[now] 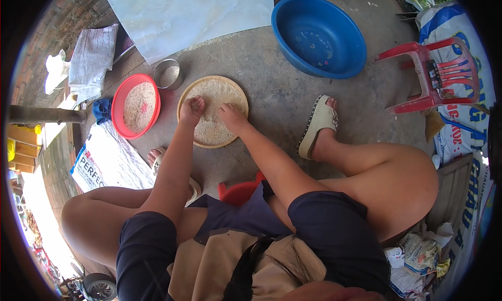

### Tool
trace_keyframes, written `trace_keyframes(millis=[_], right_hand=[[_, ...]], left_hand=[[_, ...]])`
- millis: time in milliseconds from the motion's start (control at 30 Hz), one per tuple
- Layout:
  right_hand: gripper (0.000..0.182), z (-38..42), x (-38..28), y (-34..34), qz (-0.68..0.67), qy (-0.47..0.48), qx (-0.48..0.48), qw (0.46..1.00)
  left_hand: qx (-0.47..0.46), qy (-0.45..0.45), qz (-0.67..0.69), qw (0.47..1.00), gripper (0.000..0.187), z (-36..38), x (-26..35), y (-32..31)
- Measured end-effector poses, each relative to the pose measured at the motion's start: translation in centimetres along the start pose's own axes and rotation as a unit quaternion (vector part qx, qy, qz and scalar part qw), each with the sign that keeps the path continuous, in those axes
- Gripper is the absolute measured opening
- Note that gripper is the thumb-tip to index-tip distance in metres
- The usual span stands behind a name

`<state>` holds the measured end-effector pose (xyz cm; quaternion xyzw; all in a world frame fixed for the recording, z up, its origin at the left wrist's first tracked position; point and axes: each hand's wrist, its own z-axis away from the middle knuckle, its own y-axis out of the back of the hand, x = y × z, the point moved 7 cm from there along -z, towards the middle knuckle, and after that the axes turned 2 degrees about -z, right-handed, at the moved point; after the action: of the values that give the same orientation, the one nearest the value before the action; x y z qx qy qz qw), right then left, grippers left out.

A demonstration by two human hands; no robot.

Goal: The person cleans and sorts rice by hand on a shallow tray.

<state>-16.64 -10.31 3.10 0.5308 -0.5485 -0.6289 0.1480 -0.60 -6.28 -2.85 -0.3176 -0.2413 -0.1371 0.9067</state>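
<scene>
A round shallow tray (247,99) with a pale rim sits on the floor in front of me, covered with whitish grain (212,131) that looks like rice. Over its left half is my left hand (192,110), palm turned partly up, fingers loosely curled and a little apart. No object shows in it. My right hand (233,118) reaches over the tray's right side. Its fingers are bent together, tips down at the grain, and whatever is between them is too small to make out.
Left of the tray stand a red basin (119,124) of grain and a metal bowl (175,84) with some grain. A large blue tub (319,37) lies ahead right, a red plastic chair (418,76) further right. A printed white sack (112,160) lies near my left foot.
</scene>
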Motion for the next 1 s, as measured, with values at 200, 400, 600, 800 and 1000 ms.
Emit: trace_keyframes(millis=[200,400,600,800,1000], right_hand=[[0.006,-1.0,0.5,-0.2,-0.048,-0.1,0.019,0.994],[0.006,-3.5,-1.9,2.5,-0.193,-0.11,0.154,0.963],[0.011,-4.9,-3.8,3.7,-0.199,-0.046,0.151,0.967],[0.024,-1.1,-0.6,3.4,-0.107,-0.08,0.177,0.975],[0.05,1.0,0.6,1.4,0.055,-0.064,0.045,0.995]], left_hand=[[-0.007,0.003,-0.035,0.999,0.022,0.0,-0.4,-0.6],[-0.035,0.02,-0.081,0.996,0.022,-1.2,-1.5,-0.6],[-0.133,0.049,-0.061,0.988,0.022,-1.6,-2.2,-1.6],[-0.043,0.023,-0.014,0.999,0.022,-0.4,-0.5,-1.1],[0.001,-0.015,0.009,1.0,0.022,-0.9,0.4,0.5]])
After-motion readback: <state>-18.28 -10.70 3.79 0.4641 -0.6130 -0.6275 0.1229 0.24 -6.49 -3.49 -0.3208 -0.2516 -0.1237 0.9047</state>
